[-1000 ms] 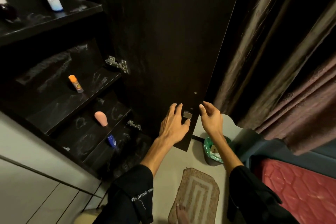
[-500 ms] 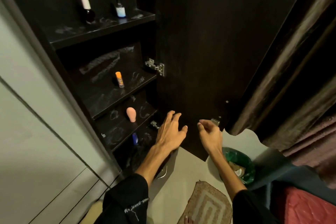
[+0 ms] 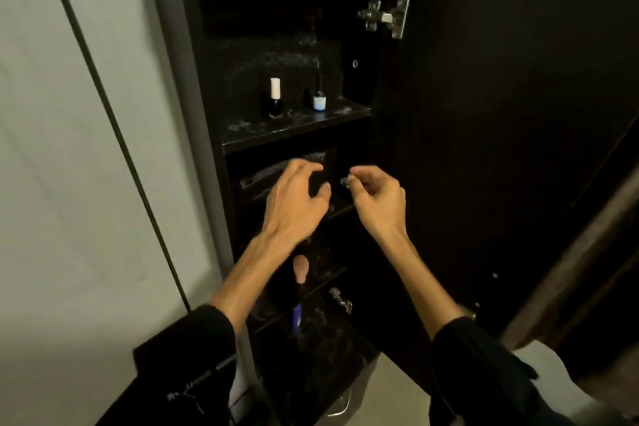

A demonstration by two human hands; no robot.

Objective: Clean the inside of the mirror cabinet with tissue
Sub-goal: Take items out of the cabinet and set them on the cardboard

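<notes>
a: dark mirror cabinet (image 3: pixel 207 86) standing open, door (image 3: pixel 501 149) swung out to the right, pale wall panel (image 3: pixel 69 149) to the left. dusty smears over the shelves and the back panel.

b: and the hands?

a: left hand (image 3: pixel 294 207) raised in front of the middle compartment, fingers loosely curled and spread, gripping nothing. right hand (image 3: pixel 380 201) just beside it, nearer the door, fingers bent toward the thumb by a small metal hinge (image 3: pixel 345 182). too blurred to tell whether pinching it or merely near it.

b: tissue anywhere?

a: none visible in either hand or on the shelves.

b: on the shelves, then?

a: upper shelf (image 3: pixel 297 126): dark bottle with white cap (image 3: pixel 275 98) upright, and just to its right a small pale bottle with dark cap (image 3: pixel 320 98), also upright, the two apart. lower down, below the left wrist, a pink rounded thing (image 3: pixel 301 268) on a shelf. below that, a blue item (image 3: pixel 296 316), blurred, standing at the edge of the next shelf.

b: hardware?

a: large metal hinge (image 3: pixel 385 17) near the top, joining door to cabinet side. another small hinge (image 3: pixel 340 299) lower, beside the right forearm. black sleeves (image 3: pixel 484 373) on both arms. brownish curtain (image 3: pixel 587 235) beyond the door at far right.
</notes>
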